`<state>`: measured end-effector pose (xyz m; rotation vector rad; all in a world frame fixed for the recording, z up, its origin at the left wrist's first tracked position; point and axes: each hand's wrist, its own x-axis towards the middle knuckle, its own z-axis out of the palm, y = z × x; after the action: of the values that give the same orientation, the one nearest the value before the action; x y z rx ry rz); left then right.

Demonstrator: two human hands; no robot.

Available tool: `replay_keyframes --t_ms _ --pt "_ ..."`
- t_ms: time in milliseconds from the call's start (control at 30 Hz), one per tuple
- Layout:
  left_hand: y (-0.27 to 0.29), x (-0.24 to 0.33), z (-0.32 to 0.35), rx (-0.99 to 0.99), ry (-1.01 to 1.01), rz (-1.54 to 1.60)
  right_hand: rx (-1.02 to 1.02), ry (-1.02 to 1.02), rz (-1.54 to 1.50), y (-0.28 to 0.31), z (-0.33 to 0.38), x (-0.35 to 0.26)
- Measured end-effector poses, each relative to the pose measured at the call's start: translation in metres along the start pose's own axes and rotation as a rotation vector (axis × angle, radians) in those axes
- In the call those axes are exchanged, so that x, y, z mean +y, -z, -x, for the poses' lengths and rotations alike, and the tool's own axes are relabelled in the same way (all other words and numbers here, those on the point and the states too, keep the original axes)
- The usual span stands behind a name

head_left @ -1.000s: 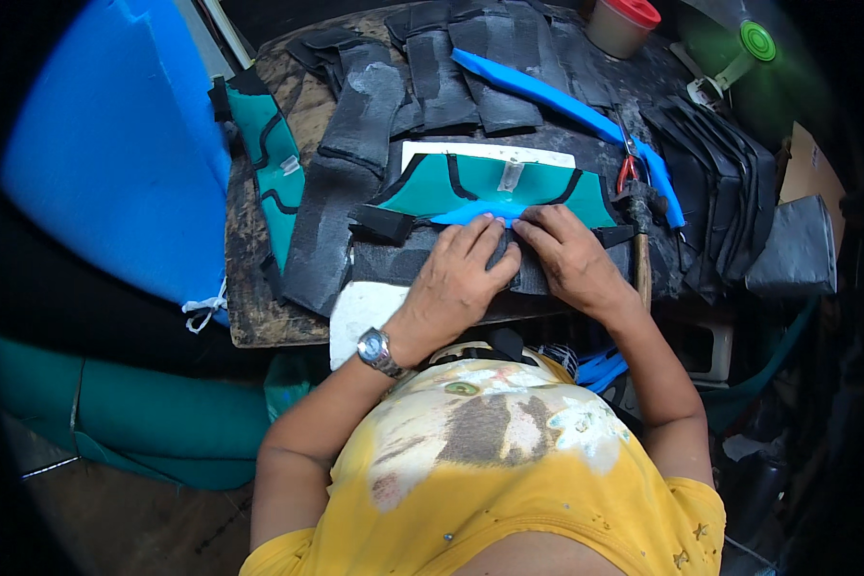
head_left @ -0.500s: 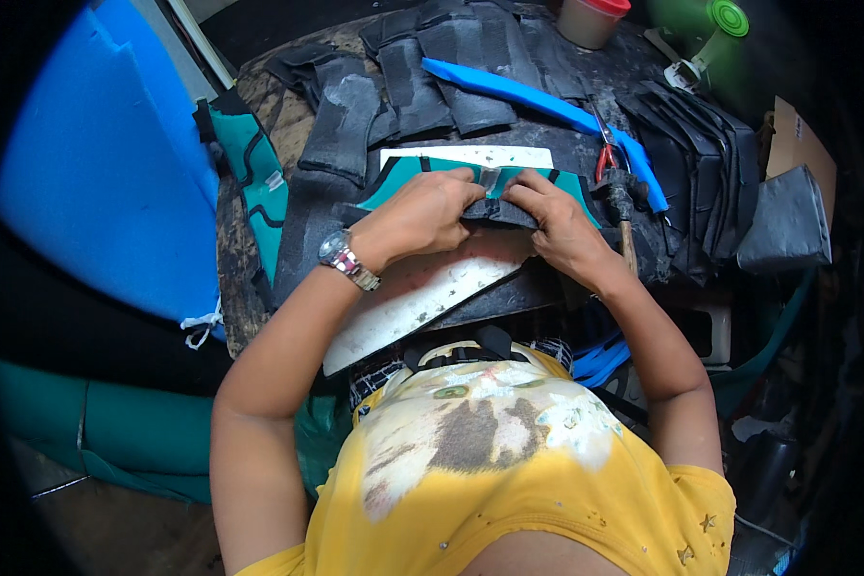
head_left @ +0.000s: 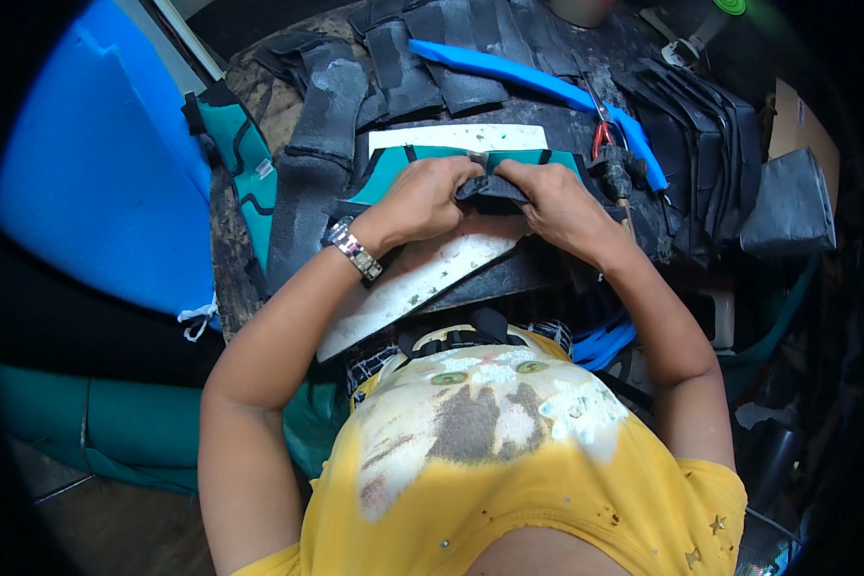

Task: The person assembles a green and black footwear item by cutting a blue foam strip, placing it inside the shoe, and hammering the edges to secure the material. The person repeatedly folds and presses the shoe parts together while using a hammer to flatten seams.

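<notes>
Head view only. Left hand (head_left: 422, 200) and right hand (head_left: 557, 206) meet at the middle of the cluttered work table (head_left: 230, 240). Both sets of fingers are clenched on a small dark grey strip (head_left: 494, 187), pinched between the two hands and pressed down on the teal panel (head_left: 384, 168). The strip lies directly under the fingertips, its long axis running left to right across the person's front, each hand on one end. Neither hand is clearly nearer. The teal panel runs left to right too, resting on a white board (head_left: 422, 274) that tilts off the near table edge toward the person's body. A wristwatch (head_left: 353, 248) sits on the left wrist.

Just right of the right hand: red-handled scissors (head_left: 600, 134) and a dark tool handle (head_left: 619, 178), close but not touching the hand. A long blue strip (head_left: 528, 82) lies diagonally beyond the hands. Stacks of dark grey pieces (head_left: 422, 58) cover the far side. No open container with visible contents; a tub at the top edge is cut off, contents hidden.
</notes>
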<state>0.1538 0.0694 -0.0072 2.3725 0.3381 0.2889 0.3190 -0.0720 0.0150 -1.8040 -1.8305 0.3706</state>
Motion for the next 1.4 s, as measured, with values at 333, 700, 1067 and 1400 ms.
replay_keyframes --t_ms 333,700,1067,1400 --pt "-0.006 0.01 0.001 -0.097 0.228 0.015 -0.018 -0.044 0.015 -0.002 0.002 -0.002" --pt "-0.015 0.018 0.004 -0.05 0.18 0.037 -0.04 -0.048 0.066 -0.001 0.011 -0.009" --pt "-0.023 0.027 0.0 0.005 0.185 -0.216 -0.118 -0.05 0.129 0.001 0.015 -0.009" --pt "-0.012 0.025 -0.015 -0.106 0.144 -0.29 -0.258 -0.032 0.343 0.008 -0.011 -0.01"
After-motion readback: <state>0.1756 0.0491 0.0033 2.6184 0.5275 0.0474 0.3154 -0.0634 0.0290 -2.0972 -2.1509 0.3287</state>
